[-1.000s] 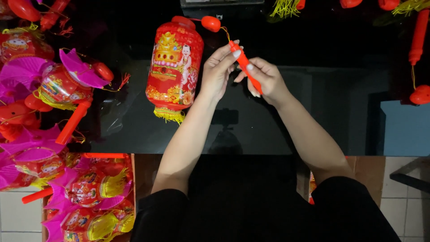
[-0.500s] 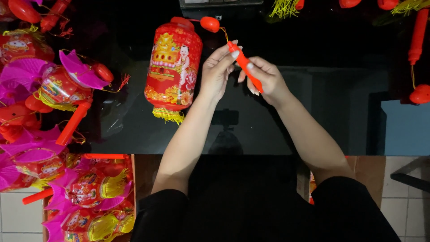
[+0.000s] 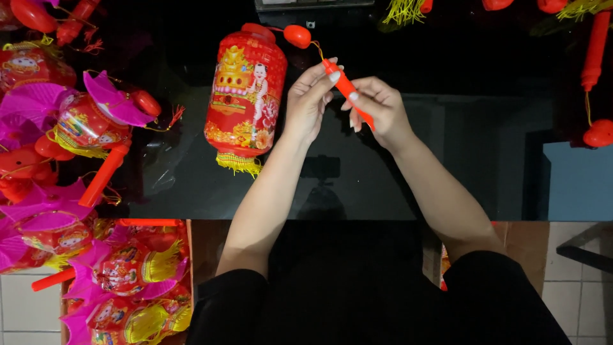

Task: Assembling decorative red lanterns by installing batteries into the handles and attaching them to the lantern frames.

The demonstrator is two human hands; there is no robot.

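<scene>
**Both hands on red stick**

Left hand [image 3: 308, 102] pinching far end of stick [image 3: 347, 89], fingers closed around it. Right hand [image 3: 378, 108] gripping near end, fingers curled shut. Stick tilted, above black table [image 3: 357, 179], joined by thin cord to red lantern [image 3: 246, 96] lying just left. More lanterns [image 3: 70, 128] piled far left.

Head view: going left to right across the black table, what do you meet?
Pile of pink-finned lanterns → red paper lantern → left hand → red stick, held by both hands → right hand → red handle with cap at the far right.
</scene>
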